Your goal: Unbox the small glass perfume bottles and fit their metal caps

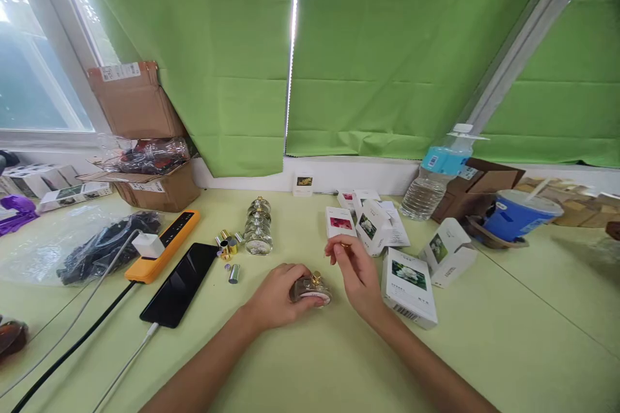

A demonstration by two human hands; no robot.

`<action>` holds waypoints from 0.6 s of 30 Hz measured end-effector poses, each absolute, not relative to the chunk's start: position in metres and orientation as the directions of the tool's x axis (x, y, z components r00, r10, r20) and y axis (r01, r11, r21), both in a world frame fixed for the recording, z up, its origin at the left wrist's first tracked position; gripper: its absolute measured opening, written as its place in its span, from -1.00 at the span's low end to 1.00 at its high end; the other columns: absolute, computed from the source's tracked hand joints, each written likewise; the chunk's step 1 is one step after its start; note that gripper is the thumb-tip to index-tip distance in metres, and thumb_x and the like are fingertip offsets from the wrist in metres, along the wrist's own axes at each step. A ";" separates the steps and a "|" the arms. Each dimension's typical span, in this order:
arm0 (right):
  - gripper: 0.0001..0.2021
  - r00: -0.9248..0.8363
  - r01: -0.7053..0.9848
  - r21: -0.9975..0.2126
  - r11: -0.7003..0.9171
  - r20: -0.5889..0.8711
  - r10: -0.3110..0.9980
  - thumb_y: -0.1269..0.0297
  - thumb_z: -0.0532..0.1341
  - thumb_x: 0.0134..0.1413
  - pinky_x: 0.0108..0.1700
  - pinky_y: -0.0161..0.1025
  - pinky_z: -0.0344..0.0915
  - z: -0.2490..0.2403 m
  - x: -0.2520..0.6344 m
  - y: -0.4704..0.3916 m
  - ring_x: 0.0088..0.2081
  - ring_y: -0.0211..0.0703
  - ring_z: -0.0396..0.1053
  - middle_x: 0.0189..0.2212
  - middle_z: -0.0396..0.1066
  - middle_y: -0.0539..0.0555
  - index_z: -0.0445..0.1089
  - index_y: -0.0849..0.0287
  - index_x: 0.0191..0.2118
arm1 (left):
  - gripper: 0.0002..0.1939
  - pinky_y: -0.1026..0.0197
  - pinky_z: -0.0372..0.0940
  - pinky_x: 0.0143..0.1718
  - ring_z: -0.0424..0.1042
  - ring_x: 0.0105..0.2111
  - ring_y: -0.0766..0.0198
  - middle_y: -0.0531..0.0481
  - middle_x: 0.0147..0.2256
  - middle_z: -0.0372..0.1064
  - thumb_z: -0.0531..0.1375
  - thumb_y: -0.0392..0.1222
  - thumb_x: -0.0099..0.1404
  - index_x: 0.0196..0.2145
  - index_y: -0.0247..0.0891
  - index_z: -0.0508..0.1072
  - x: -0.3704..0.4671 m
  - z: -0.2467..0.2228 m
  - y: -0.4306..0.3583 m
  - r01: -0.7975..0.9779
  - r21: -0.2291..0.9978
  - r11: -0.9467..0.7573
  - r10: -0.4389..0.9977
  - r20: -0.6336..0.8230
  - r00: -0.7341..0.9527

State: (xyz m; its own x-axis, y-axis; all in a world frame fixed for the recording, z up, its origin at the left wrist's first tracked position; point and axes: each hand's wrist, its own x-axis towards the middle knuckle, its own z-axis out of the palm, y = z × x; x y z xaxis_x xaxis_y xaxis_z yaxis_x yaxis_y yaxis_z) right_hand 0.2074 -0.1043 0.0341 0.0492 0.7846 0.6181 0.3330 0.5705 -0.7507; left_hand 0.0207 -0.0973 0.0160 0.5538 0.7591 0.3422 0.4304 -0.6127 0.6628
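Observation:
My left hand [281, 297] is closed around a round, flat glass perfume bottle [301, 290] with a white label and a gold neck, standing on the table. To its right, my right hand [356, 271] is raised with thumb and fingers pinched together. A small gold-coloured piece [345, 245] shows between those fingers, mostly hidden. Several similar clear glass bottles [258, 232] stand in a row beyond my left hand. Loose gold and silver caps [227, 245] lie beside them, with one silver cap [234, 273] nearer to me. White flower-print boxes [409, 284] are close to my right hand.
On the left are a black phone [180, 285], an orange power strip [165, 245] with a charger, cables and cardboard boxes [159, 188]. A water bottle [429, 184] and a blue cup [518, 214] stand at the right. Green curtains [411, 51] hang behind the table.

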 end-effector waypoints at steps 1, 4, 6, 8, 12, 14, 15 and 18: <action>-0.82 0.029 0.360 -0.740 0.569 0.618 0.786 0.20 0.03 0.30 -0.33 -0.23 0.25 0.034 0.209 -0.103 -0.33 -0.17 0.30 -0.35 0.33 0.06 0.32 0.12 -0.15 | -0.67 0.24 0.21 -0.28 0.37 -0.27 0.20 -0.01 -0.27 0.45 0.24 0.09 0.19 -0.24 -0.19 0.38 0.021 0.015 -0.097 0.441 0.658 -0.610 0.766 0.346 0.542; -0.80 -0.082 0.442 -0.696 0.567 0.598 0.798 0.19 0.04 0.30 -0.35 -0.24 0.22 0.036 0.210 -0.103 -0.34 -0.17 0.28 -0.36 0.32 0.05 0.36 0.12 -0.21 | -0.71 0.26 0.19 -0.36 0.36 -0.33 0.22 0.01 -0.33 0.42 0.24 0.05 0.19 -0.29 -0.20 0.35 0.021 0.014 -0.094 0.481 0.646 -0.593 0.790 0.352 0.503; -0.81 -0.179 0.470 -0.683 0.560 0.547 0.817 0.16 0.10 0.26 -0.37 -0.26 0.22 0.037 0.208 -0.105 -0.38 -0.19 0.27 -0.40 0.31 0.03 0.38 0.11 -0.18 | -0.75 0.27 0.17 -0.39 0.34 -0.38 0.25 0.03 -0.39 0.39 0.22 0.02 0.20 -0.32 -0.20 0.33 0.020 0.014 -0.093 0.487 0.642 -0.593 0.791 0.351 0.501; -0.80 -0.244 0.484 -0.685 0.544 0.492 0.836 0.11 0.18 0.20 -0.41 -0.28 0.20 0.036 0.205 -0.105 -0.43 -0.22 0.23 -0.45 0.26 -0.02 0.40 0.09 -0.16 | -0.78 0.27 0.16 -0.40 0.32 -0.41 0.27 0.05 -0.41 0.36 0.20 -0.02 0.22 -0.34 -0.21 0.31 0.019 0.014 -0.092 0.470 0.643 -0.605 0.778 0.353 0.519; -0.81 -0.294 0.478 -0.685 0.550 0.465 0.835 0.09 0.24 0.14 -0.44 -0.29 0.17 0.032 0.200 -0.106 -0.46 -0.23 0.22 -0.49 0.23 -0.03 0.43 0.09 -0.25 | -0.83 0.26 0.19 -0.36 0.32 -0.37 0.26 0.00 -0.37 0.36 0.18 -0.07 0.23 -0.36 -0.23 0.33 0.018 0.015 -0.092 0.419 0.648 -0.636 0.745 0.374 0.552; -0.82 -0.297 0.467 -0.682 0.563 0.479 0.826 0.11 0.22 0.17 -0.44 -0.29 0.16 0.030 0.198 -0.107 -0.46 -0.23 0.22 -0.49 0.26 -0.02 0.43 0.10 -0.28 | -0.80 0.25 0.20 -0.34 0.33 -0.34 0.23 -0.03 -0.35 0.37 0.18 -0.05 0.23 -0.34 -0.23 0.35 0.018 0.014 -0.092 0.403 0.657 -0.637 0.740 0.374 0.559; -0.83 -0.294 0.464 -0.683 0.564 0.482 0.825 0.13 0.20 0.19 -0.44 -0.29 0.15 0.029 0.197 -0.108 -0.46 -0.23 0.23 -0.49 0.27 -0.02 0.42 0.11 -0.29 | -0.79 0.24 0.20 -0.35 0.33 -0.34 0.23 -0.04 -0.35 0.37 0.18 -0.03 0.24 -0.34 -0.24 0.36 0.019 0.014 -0.092 0.401 0.663 -0.632 0.742 0.368 0.561; -0.83 -0.295 0.457 -0.691 0.559 0.476 0.829 0.18 0.14 0.24 -0.43 -0.30 0.16 0.028 0.195 -0.110 -0.44 -0.23 0.25 -0.46 0.30 -0.01 0.39 0.12 -0.29 | -0.79 0.25 0.19 -0.37 0.33 -0.36 0.24 -0.03 -0.36 0.38 0.17 -0.04 0.26 -0.33 -0.24 0.39 0.020 0.014 -0.092 0.401 0.679 -0.614 0.749 0.343 0.567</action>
